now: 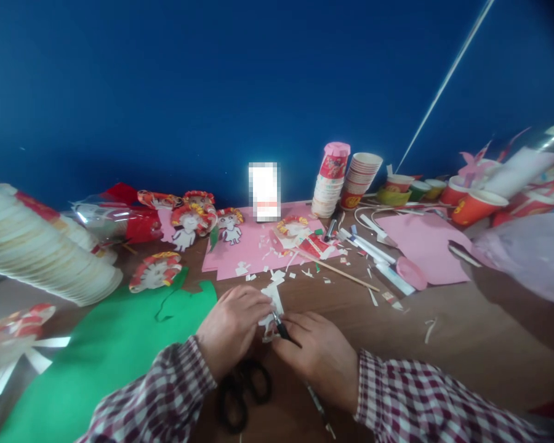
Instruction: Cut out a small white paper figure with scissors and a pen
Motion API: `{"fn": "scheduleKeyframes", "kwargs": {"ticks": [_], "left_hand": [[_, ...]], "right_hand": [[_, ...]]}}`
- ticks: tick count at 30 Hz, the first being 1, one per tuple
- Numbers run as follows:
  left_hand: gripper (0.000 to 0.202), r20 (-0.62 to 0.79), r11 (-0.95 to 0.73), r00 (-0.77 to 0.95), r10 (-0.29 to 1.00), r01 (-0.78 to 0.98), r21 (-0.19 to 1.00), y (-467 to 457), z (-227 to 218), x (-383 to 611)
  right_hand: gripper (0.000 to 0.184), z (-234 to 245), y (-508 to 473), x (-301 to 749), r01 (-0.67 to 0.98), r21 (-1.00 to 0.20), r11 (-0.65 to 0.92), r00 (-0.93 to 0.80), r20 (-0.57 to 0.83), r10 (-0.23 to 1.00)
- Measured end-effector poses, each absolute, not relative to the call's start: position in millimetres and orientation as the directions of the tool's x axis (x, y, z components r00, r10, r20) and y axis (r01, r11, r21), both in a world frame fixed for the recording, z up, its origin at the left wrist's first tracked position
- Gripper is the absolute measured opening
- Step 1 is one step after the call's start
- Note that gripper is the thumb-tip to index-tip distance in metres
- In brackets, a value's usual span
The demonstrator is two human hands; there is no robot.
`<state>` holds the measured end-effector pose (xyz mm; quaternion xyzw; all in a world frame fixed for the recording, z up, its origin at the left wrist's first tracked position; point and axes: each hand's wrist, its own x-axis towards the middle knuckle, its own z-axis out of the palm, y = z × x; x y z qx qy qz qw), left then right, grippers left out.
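Observation:
My right hand (318,351) is closed around a slim pen (282,330) with a dark grip and a metallic tip. The tip points up and left, at a small white paper cut-out (268,329) on the table. My left hand (234,325) has its curled fingers on the cut-out's left side, holding it; its fingertips are partly hidden. Below the left wrist lie black-handled scissors (244,394), their blades mostly out of sight. A thin stick-like end (322,411) shows under my right hand; I cannot tell whether it belongs to the pen.
Green paper (133,344) spreads at left, beside stacked paper cups (50,252). Pink sheets (253,240) with white scraps, a wooden stick (341,271) and decorated paper rings (157,269) lie ahead. Upright cup stacks (332,178) stand against the blue wall (212,92). Orange cups (477,206) are at right.

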<state>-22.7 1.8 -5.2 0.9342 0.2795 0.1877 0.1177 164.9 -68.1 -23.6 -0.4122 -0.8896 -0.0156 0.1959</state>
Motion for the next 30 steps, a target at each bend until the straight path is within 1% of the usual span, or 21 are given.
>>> {"fn": "scheduleKeyframes", "kwargs": {"ticks": [5,11,17,27,30], "left_hand": [[0.029,0.290,-0.839,0.794,0.535,0.461,0.288,-0.2,-14.6,-22.4],[0.028,0.304,-0.847,0.797,0.522,0.445,0.290,0.5,-17.1,-24.6],[0.029,0.323,-0.855,0.796,0.512,0.436,0.282,1.4,-18.9,-25.3],[0.032,0.322,-0.854,0.797,0.510,0.426,0.298,1.3,-17.0,-25.4],[0.035,0.312,-0.849,0.799,0.515,0.422,0.319,1.3,-20.2,-26.0]], "right_hand": [[0.013,-21.9,-67.9,165.0,0.734,-0.151,0.662,-0.589,0.343,0.731],[0.012,-20.3,-68.3,165.0,0.737,-0.157,0.657,-0.589,0.326,0.739],[0.010,-21.3,-68.3,164.4,0.738,-0.155,0.657,-0.576,0.361,0.733],[0.010,-21.1,-68.7,163.8,0.742,-0.149,0.654,-0.572,0.368,0.733],[0.011,-20.5,-68.8,164.0,0.747,-0.150,0.647,-0.569,0.359,0.740]]}}
